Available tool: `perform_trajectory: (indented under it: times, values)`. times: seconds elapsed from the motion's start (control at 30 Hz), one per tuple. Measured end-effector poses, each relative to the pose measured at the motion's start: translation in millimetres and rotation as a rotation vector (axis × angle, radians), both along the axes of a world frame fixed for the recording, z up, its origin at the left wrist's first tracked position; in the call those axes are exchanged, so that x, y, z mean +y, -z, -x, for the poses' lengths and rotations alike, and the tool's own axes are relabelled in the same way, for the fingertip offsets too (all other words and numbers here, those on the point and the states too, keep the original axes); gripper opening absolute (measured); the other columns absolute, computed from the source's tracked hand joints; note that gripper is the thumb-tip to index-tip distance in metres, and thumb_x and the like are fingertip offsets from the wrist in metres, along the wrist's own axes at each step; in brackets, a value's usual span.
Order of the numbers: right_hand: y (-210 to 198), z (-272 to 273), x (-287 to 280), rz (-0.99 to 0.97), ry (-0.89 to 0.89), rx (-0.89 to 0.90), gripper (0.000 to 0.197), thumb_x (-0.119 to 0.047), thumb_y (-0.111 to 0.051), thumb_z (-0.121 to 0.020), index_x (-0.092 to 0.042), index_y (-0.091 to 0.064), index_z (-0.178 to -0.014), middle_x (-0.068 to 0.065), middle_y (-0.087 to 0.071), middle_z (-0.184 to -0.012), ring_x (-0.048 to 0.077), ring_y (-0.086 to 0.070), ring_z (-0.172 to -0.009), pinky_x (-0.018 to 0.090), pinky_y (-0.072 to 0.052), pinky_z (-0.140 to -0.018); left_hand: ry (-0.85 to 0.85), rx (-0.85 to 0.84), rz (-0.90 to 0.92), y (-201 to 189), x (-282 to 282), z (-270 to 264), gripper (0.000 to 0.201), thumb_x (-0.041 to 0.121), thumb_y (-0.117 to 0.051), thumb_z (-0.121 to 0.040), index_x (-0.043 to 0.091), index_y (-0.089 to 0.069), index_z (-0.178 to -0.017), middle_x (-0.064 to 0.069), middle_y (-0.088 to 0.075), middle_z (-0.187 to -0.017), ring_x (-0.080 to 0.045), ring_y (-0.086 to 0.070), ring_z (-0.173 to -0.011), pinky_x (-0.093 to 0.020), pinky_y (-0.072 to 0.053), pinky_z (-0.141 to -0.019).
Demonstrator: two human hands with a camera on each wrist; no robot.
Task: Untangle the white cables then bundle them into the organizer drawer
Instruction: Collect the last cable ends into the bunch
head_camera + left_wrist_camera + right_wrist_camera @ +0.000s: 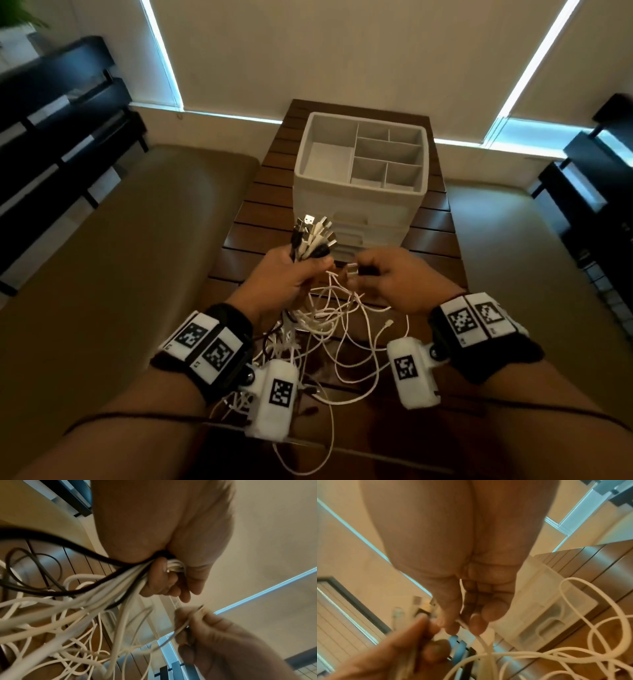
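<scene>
My left hand (291,277) grips a bunch of cable ends (313,236), white and black, with USB plugs sticking up above the fist. In the left wrist view the left hand's fingers (164,582) curl round the bundle of white cables (109,588). My right hand (383,274) pinches one plug end (359,270) just right of the bunch; the right wrist view shows a white cable (481,641) held between thumb and fingers. A tangle of white cables (339,329) hangs down onto the wooden table (431,240). The grey organizer (363,161) stands behind, its drawers closed.
The organizer's top tray (325,157) has several open compartments. A black cable (56,543) runs through the tangle. Tan cushioned benches (120,274) flank the narrow table on both sides. Dark shelving (61,113) stands at far left and far right.
</scene>
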State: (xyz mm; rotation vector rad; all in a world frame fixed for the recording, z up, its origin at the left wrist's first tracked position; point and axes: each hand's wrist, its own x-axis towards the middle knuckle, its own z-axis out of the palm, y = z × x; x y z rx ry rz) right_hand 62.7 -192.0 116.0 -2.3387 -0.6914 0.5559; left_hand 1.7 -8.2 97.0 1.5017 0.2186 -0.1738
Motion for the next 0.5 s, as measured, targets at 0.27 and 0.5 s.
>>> perform_trajectory:
  times: [0.27, 0.5]
  values:
    - [-25, 11, 7, -0.478, 0.332, 0.206, 0.021, 0.001, -0.068, -0.083, 0.004, -0.056, -0.1, 0.02, -0.069, -0.082, 0.02, -0.069, -0.064, 0.029, -0.058, -0.059, 0.059, -0.049, -0.025, -9, -11, -1, 0.027, 0.033, -0.057, -0.096, 0.01, -0.067, -0.087, -0.002, -0.064, -0.067, -0.006, -0.046, -0.049, -0.017, -0.036, -0.045]
    - [-37, 11, 4, -0.62, 0.459, 0.274, 0.009, -0.004, -0.065, -0.086, -0.002, -0.058, -0.092, 0.02, -0.063, -0.081, 0.036, -0.064, -0.074, 0.043, -0.056, -0.07, 0.037, -0.051, -0.181, -5, 1, -7, 0.014, 0.021, -0.074, -0.084, 0.009, -0.072, -0.092, -0.008, -0.074, -0.085, -0.024, -0.07, -0.081, -0.035, -0.056, -0.075]
